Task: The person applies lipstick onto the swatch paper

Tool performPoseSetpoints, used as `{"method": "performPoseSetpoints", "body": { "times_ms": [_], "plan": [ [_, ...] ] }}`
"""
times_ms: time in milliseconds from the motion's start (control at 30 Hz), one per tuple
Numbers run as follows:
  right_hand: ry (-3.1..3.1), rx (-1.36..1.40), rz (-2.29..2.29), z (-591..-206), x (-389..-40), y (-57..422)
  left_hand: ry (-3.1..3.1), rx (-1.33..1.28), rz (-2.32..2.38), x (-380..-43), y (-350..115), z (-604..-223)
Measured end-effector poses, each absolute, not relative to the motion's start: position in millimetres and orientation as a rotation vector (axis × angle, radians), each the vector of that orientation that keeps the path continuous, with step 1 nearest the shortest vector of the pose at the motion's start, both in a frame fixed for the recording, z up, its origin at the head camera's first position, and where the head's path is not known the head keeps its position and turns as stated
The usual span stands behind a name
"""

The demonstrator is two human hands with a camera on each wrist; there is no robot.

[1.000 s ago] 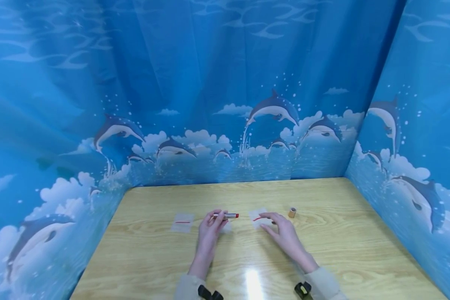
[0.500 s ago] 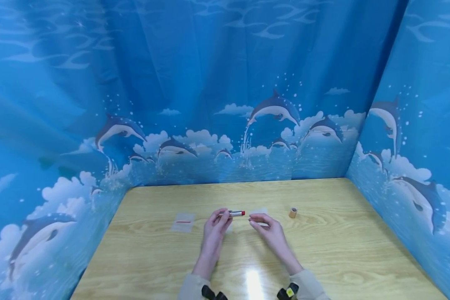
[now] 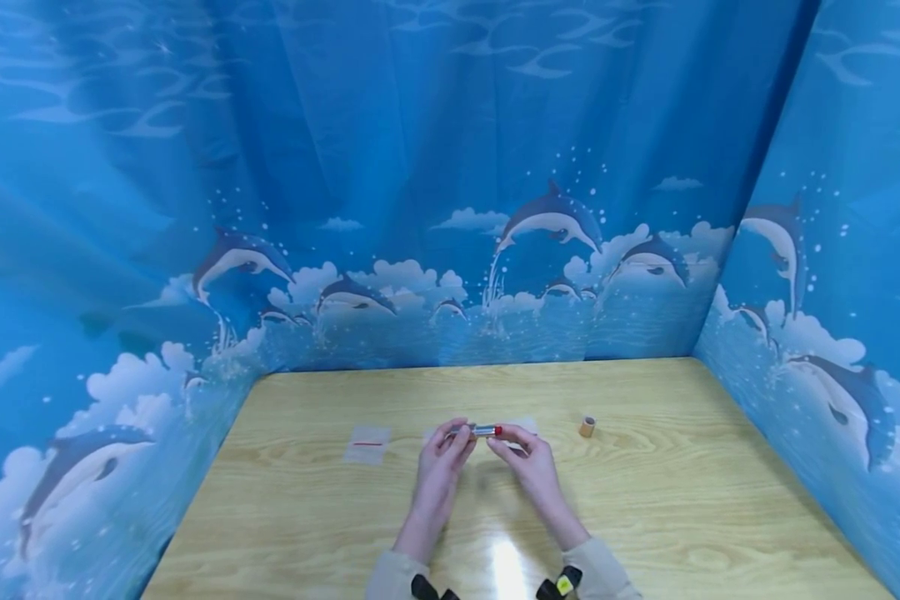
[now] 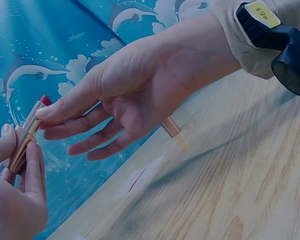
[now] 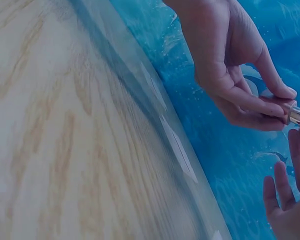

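Note:
A lipstick (image 3: 485, 431) with its red bullet exposed is held sideways above the table, red end toward the right. My left hand (image 3: 438, 471) grips its rose-gold base between thumb and fingers. At the other end, the thumb and index finger of my right hand (image 3: 536, 471) pinch the silvery tube just below the red tip, as the left wrist view shows; the other fingers of this right hand (image 4: 135, 90) hang loosely extended. A rose-gold lipstick cap (image 3: 587, 427) stands on the table right of both hands.
A thin whitish square (image 3: 367, 445) with a red stroke lies on the wooden table (image 3: 307, 517) at left. Another square (image 4: 138, 177) with a red stroke lies behind the right hand. Blue dolphin-print curtains (image 3: 420, 208) stand along the back and sides.
My right hand has left the right-hand square and moved left to the lipstick, taking hold near its red end. My left hand has shifted slightly right with the lipstick.

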State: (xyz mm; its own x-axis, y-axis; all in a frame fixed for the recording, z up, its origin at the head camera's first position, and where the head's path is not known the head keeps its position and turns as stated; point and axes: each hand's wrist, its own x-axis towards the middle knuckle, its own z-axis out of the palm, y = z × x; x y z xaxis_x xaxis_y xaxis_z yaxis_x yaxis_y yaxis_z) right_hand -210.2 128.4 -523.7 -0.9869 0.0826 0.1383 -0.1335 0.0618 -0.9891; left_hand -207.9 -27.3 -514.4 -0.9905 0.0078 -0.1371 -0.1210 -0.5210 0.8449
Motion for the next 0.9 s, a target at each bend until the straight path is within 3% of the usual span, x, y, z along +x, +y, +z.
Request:
{"method": "performPoseSetpoints", "body": {
  "times_ms": [900],
  "plan": [
    [-2.236,0.04,2.074,-508,-213,129,1.677,-0.055,2.46,-197,-29,-528]
  ]
}}
